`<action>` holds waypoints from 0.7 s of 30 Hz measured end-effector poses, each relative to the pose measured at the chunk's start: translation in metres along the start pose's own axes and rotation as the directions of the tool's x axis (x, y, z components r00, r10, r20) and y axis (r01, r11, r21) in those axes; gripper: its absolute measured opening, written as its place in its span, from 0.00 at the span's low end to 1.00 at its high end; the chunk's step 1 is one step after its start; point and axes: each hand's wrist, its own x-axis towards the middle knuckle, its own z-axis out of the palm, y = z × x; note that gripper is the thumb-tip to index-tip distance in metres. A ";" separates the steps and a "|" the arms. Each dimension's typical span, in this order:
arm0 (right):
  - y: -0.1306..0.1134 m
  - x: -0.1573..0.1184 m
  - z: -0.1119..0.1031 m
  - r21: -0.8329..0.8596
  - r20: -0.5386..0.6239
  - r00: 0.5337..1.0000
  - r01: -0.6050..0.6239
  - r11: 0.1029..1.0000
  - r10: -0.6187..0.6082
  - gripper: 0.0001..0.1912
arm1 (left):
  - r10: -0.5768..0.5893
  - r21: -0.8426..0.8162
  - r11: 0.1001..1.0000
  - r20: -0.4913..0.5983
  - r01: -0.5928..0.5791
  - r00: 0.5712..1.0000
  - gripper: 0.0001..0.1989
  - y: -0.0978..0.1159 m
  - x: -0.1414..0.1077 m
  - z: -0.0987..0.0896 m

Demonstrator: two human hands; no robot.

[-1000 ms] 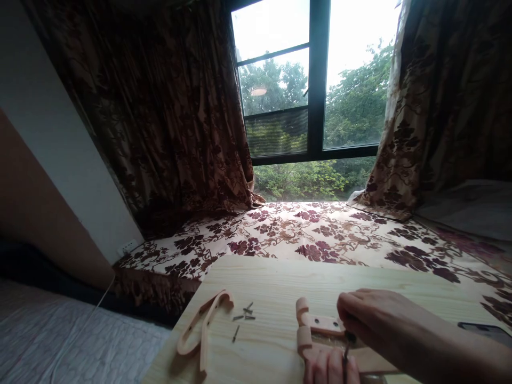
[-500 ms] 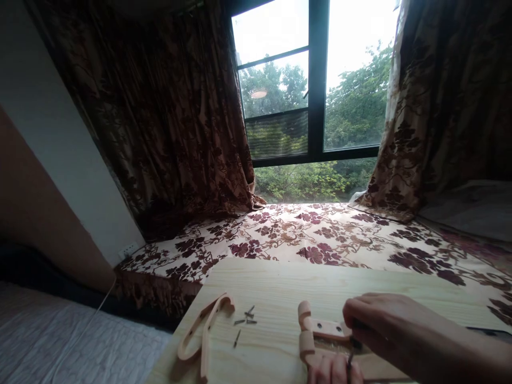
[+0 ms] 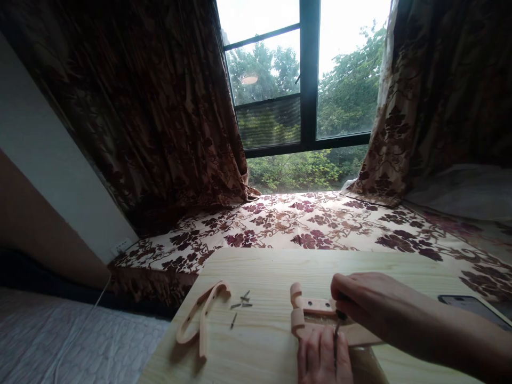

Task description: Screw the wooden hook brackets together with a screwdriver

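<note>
My right hand [image 3: 356,298] is closed around the dark handle of a screwdriver [image 3: 336,341], whose thin shaft points down toward my left hand. My left hand [image 3: 323,356] presses on a light wooden piece [image 3: 360,334] with rolled ends, its fingers close together by the shaft. Two dark screw heads or holes show in the wooden bar [image 3: 316,304] just beyond. Farther left on the board lie two curved wooden pieces [image 3: 203,325], and several small screws [image 3: 245,300] are scattered beside them.
The pale wooden board [image 3: 256,272] stands against a ledge with a flowered cloth [image 3: 280,218]. A phone [image 3: 476,308] lies right of my right forearm. A quilted bed cover [image 3: 80,341] is at the lower left; curtains and a window are behind.
The view has shifted, so the board and pieces appear slightly higher and farther left. More of my left hand and the phone show. My right hand still grips the screwdriver.
</note>
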 end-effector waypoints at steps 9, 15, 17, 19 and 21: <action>0.001 0.001 -0.013 0.008 0.051 0.998 0.038 0.999 -0.039 0.05 | -0.083 -0.157 0.985 -0.081 0.070 0.993 0.19 0.002 0.035 -0.020; 0.003 0.003 -0.012 0.034 0.086 0.996 0.033 0.999 -0.036 0.08 | -0.074 -0.176 0.982 -0.037 0.067 0.997 0.28 0.000 0.040 -0.026; 0.004 0.004 -0.008 0.020 0.088 0.996 0.017 1.000 -0.019 0.09 | -0.049 -0.166 0.985 -0.008 0.047 0.999 0.29 -0.001 0.045 -0.031; 0.005 0.005 -0.005 0.008 0.091 0.996 0.004 1.000 -0.005 0.10 | -0.043 -0.161 0.986 0.009 0.043 0.999 0.29 -0.001 0.049 -0.034; 0.005 0.006 -0.005 0.000 0.077 0.997 -0.006 1.000 0.006 0.10 | -0.047 -0.166 0.985 0.013 0.049 0.999 0.29 -0.001 0.049 -0.035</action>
